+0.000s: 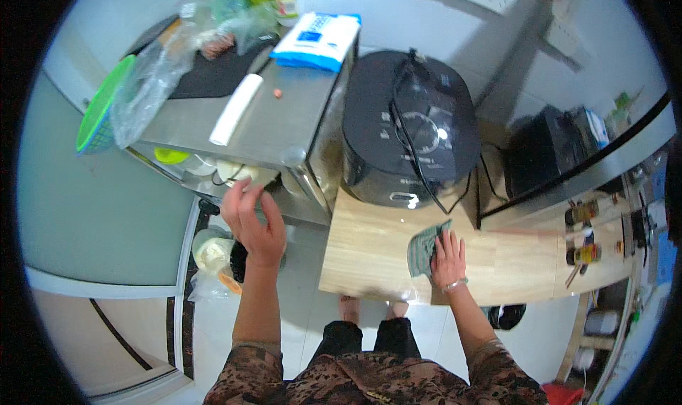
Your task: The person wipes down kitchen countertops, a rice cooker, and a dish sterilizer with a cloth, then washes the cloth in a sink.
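Observation:
My right hand (449, 261) presses a folded green striped cloth (423, 248) onto the light wooden countertop (367, 250). Part of the cloth is hidden under its fingers. In the air beside the front edge of a stainless steel table (272, 122), my left hand (256, 221) has its fingers apart and slightly curled, holding nothing. Behind the cloth stands a black rice cooker (373, 117), its power cord lying over the lid. A white roll (237, 109) and a small pinkish piece (277, 93) lie on the steel table.
A blue and white package (319, 37), plastic bags (154, 90) and a green basket (98, 106) are at the back left. To the right are bottles (586, 254) on the counter. A bin with refuse (213, 253) stands on the floor at left.

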Demonstrator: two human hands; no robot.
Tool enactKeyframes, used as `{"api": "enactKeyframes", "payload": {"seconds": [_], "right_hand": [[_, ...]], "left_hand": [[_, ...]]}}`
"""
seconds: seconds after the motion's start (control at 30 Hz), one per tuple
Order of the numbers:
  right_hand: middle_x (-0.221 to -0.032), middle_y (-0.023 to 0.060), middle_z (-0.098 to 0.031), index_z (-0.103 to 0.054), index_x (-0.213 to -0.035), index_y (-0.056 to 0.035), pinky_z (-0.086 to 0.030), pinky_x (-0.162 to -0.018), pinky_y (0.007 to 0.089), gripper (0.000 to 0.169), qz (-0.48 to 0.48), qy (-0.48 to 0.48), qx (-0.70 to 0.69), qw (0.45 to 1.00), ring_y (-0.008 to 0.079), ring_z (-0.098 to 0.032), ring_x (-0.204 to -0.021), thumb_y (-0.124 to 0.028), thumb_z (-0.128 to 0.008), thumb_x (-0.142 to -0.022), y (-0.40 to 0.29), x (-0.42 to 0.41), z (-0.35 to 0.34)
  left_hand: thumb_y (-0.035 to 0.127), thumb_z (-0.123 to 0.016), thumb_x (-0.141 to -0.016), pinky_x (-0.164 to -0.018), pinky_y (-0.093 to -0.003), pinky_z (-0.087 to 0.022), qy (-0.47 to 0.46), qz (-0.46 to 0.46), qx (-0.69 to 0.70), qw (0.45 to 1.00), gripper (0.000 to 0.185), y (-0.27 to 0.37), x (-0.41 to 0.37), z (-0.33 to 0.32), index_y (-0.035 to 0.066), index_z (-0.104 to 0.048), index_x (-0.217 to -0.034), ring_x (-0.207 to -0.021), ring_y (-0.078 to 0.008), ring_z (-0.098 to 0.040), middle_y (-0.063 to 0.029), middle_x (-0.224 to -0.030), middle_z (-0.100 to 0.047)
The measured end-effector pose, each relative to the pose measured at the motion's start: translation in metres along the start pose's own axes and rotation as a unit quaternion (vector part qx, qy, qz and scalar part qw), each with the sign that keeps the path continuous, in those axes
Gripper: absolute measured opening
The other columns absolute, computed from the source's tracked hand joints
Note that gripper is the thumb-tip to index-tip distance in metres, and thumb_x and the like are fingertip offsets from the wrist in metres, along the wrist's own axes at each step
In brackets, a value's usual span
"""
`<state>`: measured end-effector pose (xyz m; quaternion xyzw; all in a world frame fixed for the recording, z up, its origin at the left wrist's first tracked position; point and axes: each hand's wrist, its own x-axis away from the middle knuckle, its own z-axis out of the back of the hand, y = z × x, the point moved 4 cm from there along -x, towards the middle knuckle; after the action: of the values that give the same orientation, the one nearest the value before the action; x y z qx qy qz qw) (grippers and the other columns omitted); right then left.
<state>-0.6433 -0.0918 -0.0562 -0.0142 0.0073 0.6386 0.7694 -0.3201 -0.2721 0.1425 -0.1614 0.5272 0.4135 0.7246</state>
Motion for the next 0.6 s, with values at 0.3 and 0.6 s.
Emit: {"api": "enactKeyframes", "payload": {"seconds": [0.3, 0.6], "right_hand": [[-0.141, 0.0204, -0.024, -0.038, -0.129, -0.0001, -0.016, -0.107, 0.0480, 0.062, 0.099, -0.019, -0.152, 0.983, 0.0356, -0.023, -0.131, -0.035, -0.053, -0.081, -0.131, -0.052, 0.003], [-0.139, 0.0123, -0.032, -0.042, -0.127, -0.0099, -0.018, -0.106, 0.0509, 0.056, 0.165, -0.128, -0.176, 0.962, 0.0246, -0.025, -0.132, -0.032, -0.057, -0.077, -0.179, 0.015, -0.022]], "left_hand": [[0.001, -0.052, -0.075, -0.087, -0.0412, -0.038, -0.392, 0.100, 0.243, 0.882, 0.025, 0.037, 0.181, -0.021, 0.001, -0.053, -0.100, -0.103, -0.0337, -0.049, -0.0158, -0.110, -0.053], [0.011, -0.047, -0.083, -0.089, -0.0463, -0.037, -0.493, 0.024, 0.273, 0.826, 0.022, 0.059, 0.237, -0.001, -0.001, -0.056, -0.098, -0.104, -0.0343, -0.050, -0.0172, -0.109, -0.054]]}}
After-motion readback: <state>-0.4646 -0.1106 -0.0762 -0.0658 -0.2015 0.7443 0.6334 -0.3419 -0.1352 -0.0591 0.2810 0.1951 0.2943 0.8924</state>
